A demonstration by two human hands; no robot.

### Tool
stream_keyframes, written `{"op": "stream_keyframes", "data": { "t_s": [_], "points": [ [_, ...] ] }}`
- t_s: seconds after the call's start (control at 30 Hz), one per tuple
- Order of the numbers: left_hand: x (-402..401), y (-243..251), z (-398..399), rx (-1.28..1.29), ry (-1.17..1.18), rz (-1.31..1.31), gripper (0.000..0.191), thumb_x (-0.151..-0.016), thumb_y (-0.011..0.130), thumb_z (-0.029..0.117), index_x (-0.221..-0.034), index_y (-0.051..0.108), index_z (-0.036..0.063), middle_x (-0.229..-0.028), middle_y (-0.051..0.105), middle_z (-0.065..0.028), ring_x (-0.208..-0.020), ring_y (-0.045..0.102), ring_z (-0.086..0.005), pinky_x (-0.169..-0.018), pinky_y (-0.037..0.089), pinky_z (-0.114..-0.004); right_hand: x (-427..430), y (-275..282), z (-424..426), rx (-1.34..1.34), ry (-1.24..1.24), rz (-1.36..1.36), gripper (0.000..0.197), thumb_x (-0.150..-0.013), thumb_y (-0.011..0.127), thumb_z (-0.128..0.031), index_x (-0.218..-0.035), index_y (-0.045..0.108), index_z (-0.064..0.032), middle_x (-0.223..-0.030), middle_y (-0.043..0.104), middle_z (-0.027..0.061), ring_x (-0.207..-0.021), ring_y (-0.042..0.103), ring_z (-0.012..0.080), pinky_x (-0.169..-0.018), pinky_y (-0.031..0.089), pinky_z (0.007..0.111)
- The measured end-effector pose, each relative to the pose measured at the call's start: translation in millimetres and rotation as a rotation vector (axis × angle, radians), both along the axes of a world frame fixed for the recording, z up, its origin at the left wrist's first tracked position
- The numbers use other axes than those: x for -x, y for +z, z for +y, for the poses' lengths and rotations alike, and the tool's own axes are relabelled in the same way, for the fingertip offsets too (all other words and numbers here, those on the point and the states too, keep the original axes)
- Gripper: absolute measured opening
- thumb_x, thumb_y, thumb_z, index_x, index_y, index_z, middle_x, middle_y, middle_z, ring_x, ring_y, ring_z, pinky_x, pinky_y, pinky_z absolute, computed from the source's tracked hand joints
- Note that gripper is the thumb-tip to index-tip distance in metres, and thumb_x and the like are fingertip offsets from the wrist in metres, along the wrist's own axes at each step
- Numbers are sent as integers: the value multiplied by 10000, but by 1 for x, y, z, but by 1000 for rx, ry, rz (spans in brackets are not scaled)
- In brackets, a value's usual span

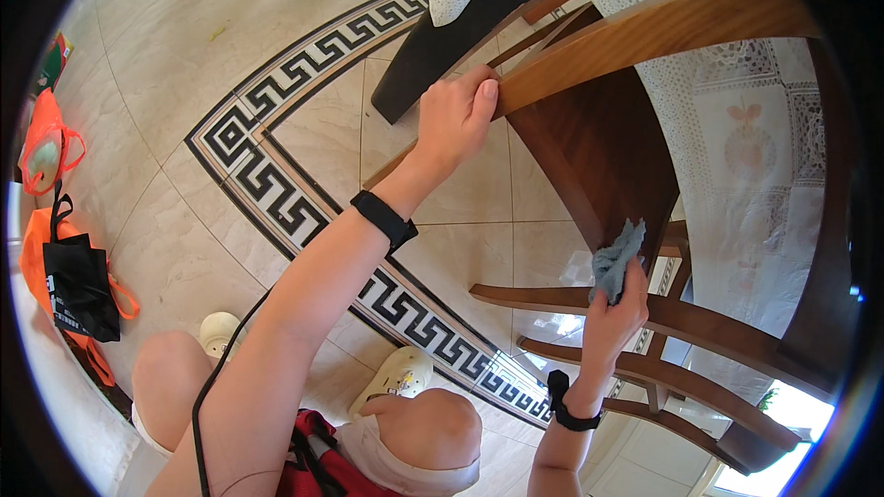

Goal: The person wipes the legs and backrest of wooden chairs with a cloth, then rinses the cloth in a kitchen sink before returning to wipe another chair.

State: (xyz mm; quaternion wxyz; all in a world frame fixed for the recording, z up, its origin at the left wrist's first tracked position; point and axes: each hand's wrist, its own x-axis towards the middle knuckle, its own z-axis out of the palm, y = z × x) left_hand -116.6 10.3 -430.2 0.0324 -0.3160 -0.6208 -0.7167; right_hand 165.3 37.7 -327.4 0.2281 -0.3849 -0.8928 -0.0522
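My left hand (458, 110) is closed around the end of a light-brown wooden chair rail (621, 34), its thumb on top. Lower and to the right, my right hand (617, 310) grips a crumpled grey-blue cloth (617, 264), which lies against the dark brown wooden panel (604, 152), near its lower corner. The underside of the right palm is hidden. Both wrists wear black bands. Beside the panel hangs a white lace and printed tablecloth (739, 131).
More curved wooden chair parts (690, 321) lie below the right hand. A black chair piece (449, 41) with a white cover is above the left hand. Orange and black bags (81, 283) stand at the far left. The tiled floor has a Greek-key border (290, 207).
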Motion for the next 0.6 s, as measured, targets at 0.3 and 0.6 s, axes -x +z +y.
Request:
{"op": "stream_keyframes", "data": {
  "t_s": [0.3, 0.6],
  "points": [
    [-2, -2, 3, 15, 52, 21, 406, -931, 358, 369, -819, 600, 62, -589, 547, -152, -616, 570, -380, -548, 430, -420, 129, 0, 6, 79, 484, 85, 480, -657, 567, 103, -1121, 582, -20, -1209, 582, 150, -1166, 508, 327, -980, 378, 414],
    [2, -3, 4, 39, -3, 21, 432, -946, 329, 382, -805, 577, 59, -573, 514, -154, -590, 550, -382, -533, 409, -421, 124, 23, 10, 147, 290, -27, 400, -677, 618, 18, -1072, 562, 28, -1037, 602, 215, -1000, 552, 389, -914, 414, 433]
  ]
}}
